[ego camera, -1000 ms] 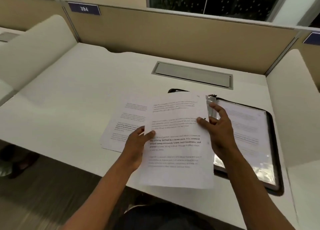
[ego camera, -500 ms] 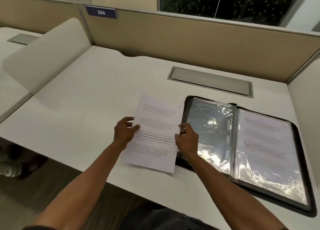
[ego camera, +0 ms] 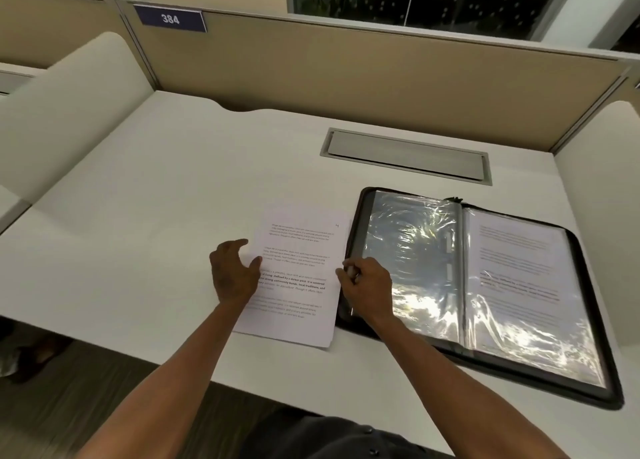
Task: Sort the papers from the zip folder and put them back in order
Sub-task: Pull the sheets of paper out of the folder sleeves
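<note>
Papers (ego camera: 298,278): we are seeing a small stack of printed sheets lying flat on the white desk (ego camera: 156,216), just beside the left edge of the zip folder (ego camera: 478,285), with its near edge close to the desk's front edge.
Left hand (ego camera: 232,275): we are resting it on the stack's left edge, fingers loosely spread and relaxed, thumb lying on the top sheet; it is not curling around anything.
Right hand (ego camera: 363,282): we are holding it at the stack's right edge where the sheets meet the folder, fingers curled; we cannot tell whether they are pinching the paper or only touching it.
Zip folder: it is lying open and flat to the right of the stack, its left plastic sleeve glaring with reflected light, its right sleeve showing a printed page (ego camera: 519,278) inside.
Desk surroundings: we are facing a tan partition (ego camera: 346,71) carrying a blue plate (ego camera: 169,18) reading 384, with a grey cable hatch (ego camera: 405,155) set into the desk beyond the folder.
</note>
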The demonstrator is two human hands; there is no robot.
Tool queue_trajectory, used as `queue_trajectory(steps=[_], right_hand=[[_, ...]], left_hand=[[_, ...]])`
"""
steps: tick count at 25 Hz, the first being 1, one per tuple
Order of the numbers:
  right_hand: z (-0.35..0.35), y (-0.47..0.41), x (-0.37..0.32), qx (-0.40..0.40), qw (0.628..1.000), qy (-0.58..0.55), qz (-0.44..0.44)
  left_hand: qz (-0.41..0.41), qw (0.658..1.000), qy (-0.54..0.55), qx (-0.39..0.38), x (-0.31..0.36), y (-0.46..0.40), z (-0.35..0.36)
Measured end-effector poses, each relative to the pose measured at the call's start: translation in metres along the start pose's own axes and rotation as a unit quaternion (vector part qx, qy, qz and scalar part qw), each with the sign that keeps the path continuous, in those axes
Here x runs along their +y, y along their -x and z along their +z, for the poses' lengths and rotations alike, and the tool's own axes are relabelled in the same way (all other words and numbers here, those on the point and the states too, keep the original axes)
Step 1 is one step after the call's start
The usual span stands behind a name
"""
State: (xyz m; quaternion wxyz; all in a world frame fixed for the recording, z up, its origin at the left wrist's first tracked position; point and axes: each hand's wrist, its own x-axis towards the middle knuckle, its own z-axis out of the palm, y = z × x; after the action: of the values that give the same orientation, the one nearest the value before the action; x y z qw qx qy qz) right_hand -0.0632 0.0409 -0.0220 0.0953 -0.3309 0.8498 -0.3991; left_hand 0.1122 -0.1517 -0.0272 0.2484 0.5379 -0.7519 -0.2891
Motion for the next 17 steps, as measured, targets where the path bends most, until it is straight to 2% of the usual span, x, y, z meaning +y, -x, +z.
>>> queue_trajectory(steps=[3,6,8,10,12,13,17], right_hand=[[-0.045,0.025,0.031,0.121,0.989,-0.056,0.062],[-0.107,0.063,0.094,0.213,0.952,0.028,0.216],[-0.144,0.091,0.138,0.213,0.908,0.104,0.345],[-0.167,0.11,0.165,0.151,0.888,0.156,0.406],[-0.175,0.118,0.174,0.093,0.888,0.218,0.393],[-0.177,0.116,0.173,0.09,0.891,0.234,0.379],[-0.177,0.098,0.158,0.185,0.915,0.162,0.321]], left_hand=[[0.029,0.999,0.021,0.032,0.018,0.017,0.002],[0.057,0.994,0.082,0.032,0.048,0.058,0.012],[0.06,0.991,0.122,-0.002,0.072,0.094,0.028],[0.078,0.983,0.155,-0.058,0.097,0.129,0.046],[0.105,0.972,0.175,-0.114,0.125,0.158,0.064],[0.119,0.966,0.184,-0.137,0.14,0.17,0.073],[0.13,0.943,0.224,-0.211,0.194,0.197,0.098]])
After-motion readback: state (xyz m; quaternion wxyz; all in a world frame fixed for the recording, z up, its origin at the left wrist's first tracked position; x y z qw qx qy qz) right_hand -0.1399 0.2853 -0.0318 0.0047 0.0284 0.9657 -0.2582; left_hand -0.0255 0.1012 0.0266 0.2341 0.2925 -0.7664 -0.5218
